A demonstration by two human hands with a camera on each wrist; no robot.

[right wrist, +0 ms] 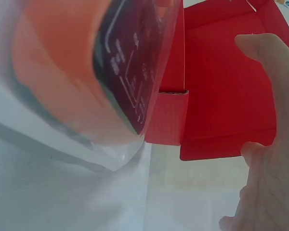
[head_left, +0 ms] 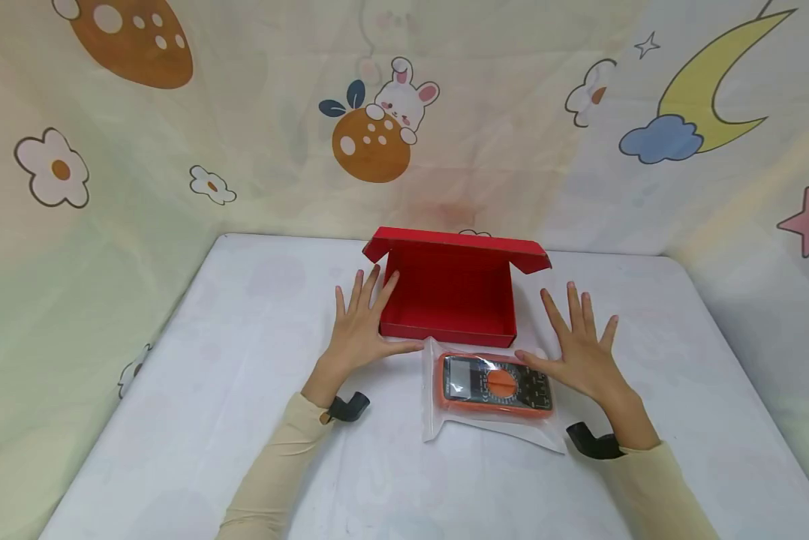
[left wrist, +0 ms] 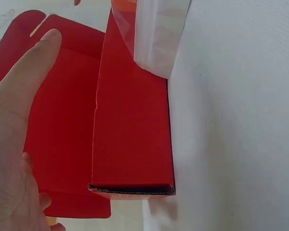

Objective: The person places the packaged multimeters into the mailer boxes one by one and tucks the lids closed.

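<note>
An orange and black multimeter point(head_left: 501, 383) in a clear plastic bag point(head_left: 434, 420) lies on the table, in front of a red cardboard box point(head_left: 455, 338) with its lid raised. My left hand point(head_left: 359, 330) is spread at the box's left side, its thumb reaching toward the bag's upper left corner. On the other side, my right hand point(head_left: 585, 356) has its fingers spread, and its thumb overlaps the multimeter's upper right end in the head view. Neither hand holds anything. The right wrist view shows the bagged multimeter point(right wrist: 62, 72) close up beside the box point(right wrist: 166, 118).
A white-covered table point(head_left: 242, 337) carries everything. Behind it and at both sides hangs a printed cloth point(head_left: 263, 97) with cartoon pictures. Dark bands with stubby black pieces point(head_left: 349, 407) sit at both wrists.
</note>
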